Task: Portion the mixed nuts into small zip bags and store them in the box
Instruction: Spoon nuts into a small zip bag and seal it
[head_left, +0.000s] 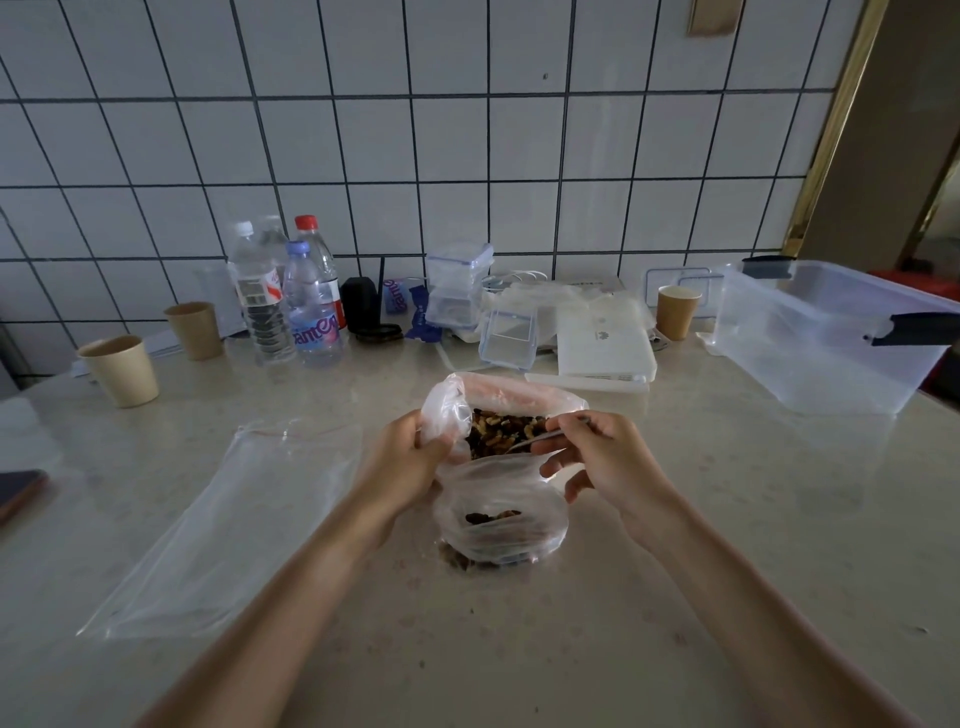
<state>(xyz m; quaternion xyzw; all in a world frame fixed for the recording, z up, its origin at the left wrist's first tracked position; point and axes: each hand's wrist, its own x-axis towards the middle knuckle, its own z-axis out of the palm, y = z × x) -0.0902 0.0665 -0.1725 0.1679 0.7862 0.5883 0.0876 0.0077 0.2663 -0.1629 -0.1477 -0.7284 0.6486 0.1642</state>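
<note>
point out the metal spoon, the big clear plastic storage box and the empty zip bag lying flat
thin metal spoon (540, 439): head view, on the shaft between handle and bowl.
large clear plastic storage box (810, 358): head view, on its near side wall.
empty clear zip bag with red seal line (234, 525): head view, on the middle of the flat bag.

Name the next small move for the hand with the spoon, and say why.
Probably lift the spoon with the right hand from the big nut bag and tip it into the small bag, which the left hand holds open and which holds few nuts.
</note>
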